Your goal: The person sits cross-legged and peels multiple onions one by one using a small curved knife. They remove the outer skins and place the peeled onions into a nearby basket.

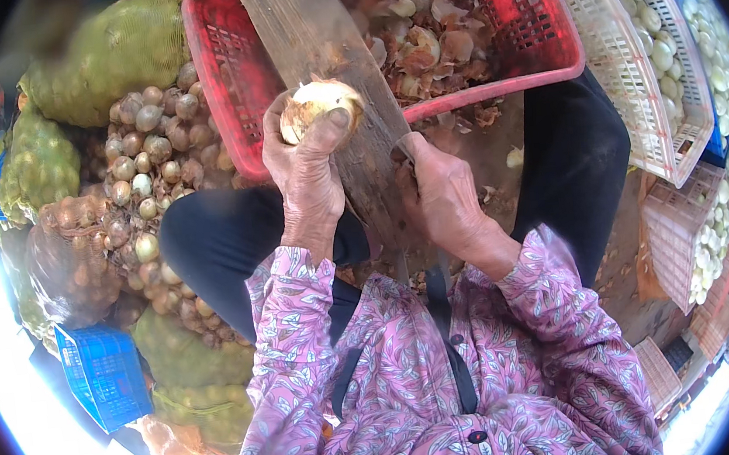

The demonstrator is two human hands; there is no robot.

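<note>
My left hand [305, 161] holds a partly peeled onion [313, 101], thumb pressed on its side, above a worn wooden board [291, 17]. Pale flesh shows on the onion, with brown, dirty skin along its left side. My right hand [444, 197] is curled at the board's right edge, near its lower end. A small dark edge shows by that thumb, but what the fingers enclose is hidden. The board slopes from between my legs up over a red plastic crate [496, 90]. Loose onion skins and scraps [432, 43] lie in this crate.
Unpeeled onions [159, 142] are heaped on the left beside full green mesh sacks [111, 61]. A blue crate [106, 377] stands at lower left. At right, a white crate [638, 129] holds peeled onions [660, 54]. My bent knees [567, 142] flank the board.
</note>
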